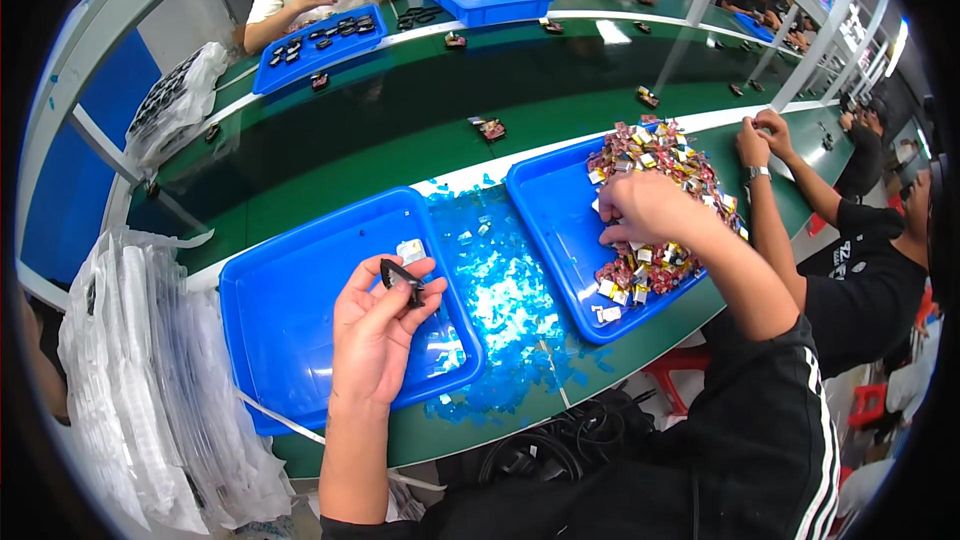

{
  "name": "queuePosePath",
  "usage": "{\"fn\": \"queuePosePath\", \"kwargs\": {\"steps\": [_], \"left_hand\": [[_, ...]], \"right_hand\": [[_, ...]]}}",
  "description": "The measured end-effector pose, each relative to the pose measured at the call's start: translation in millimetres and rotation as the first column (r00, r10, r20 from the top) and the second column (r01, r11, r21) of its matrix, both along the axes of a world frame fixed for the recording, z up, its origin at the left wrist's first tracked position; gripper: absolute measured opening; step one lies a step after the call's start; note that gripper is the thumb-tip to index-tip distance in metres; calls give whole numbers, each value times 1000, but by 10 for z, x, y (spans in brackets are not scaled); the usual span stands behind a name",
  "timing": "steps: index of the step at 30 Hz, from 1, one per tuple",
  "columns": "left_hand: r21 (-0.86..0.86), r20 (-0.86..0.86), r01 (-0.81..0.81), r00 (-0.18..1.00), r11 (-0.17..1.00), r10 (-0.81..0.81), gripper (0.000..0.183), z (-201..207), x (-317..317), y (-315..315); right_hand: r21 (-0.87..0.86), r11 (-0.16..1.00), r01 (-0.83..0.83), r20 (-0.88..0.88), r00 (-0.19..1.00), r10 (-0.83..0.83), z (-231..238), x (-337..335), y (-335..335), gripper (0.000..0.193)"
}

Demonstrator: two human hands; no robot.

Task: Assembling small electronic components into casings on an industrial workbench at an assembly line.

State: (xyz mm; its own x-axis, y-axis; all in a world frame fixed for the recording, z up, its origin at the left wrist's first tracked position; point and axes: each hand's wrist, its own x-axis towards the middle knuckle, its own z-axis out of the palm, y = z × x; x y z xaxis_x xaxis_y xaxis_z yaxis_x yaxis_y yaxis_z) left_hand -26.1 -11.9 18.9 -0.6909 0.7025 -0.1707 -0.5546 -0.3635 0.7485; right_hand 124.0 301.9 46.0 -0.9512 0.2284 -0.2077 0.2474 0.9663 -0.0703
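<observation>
My left hand (385, 325) is raised over the left blue tray (290, 340), its thumb and fingers closed on a small black curved plastic piece (402, 282). Behind the fingertips a small white part (411, 251) shows near the tray's far right corner. My right hand (650, 208) reaches over the right blue tray (550, 240), at the left side of a heap of small electronic parts (655, 150) in red, yellow and white. Its fingers are bent inward; whatever lies between them is too small or hidden to name.
Between the trays lies a patch of shiny blue film scraps (500, 280). Stacked clear plastic trays (130, 370) stand at the left. Beyond runs a dark green belt (390, 110) with scattered parts. A co-worker's arms (775, 180) are close on the right; others sit across.
</observation>
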Motion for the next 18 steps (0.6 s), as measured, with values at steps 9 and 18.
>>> {"fn": "queuePosePath", "kwargs": {"steps": [9, 18], "left_hand": [[-41, -119, -59, 991, 997, 54, 30, -72, 80, 131], [28, -341, -387, 863, 922, 372, 26, -116, 75, 81]], "right_hand": [[72, 997, 25, -181, 983, -12, -30, 196, -60, 18], [-257, 966, -1, -438, 891, -116, 97, 366, -40, 13]]}}
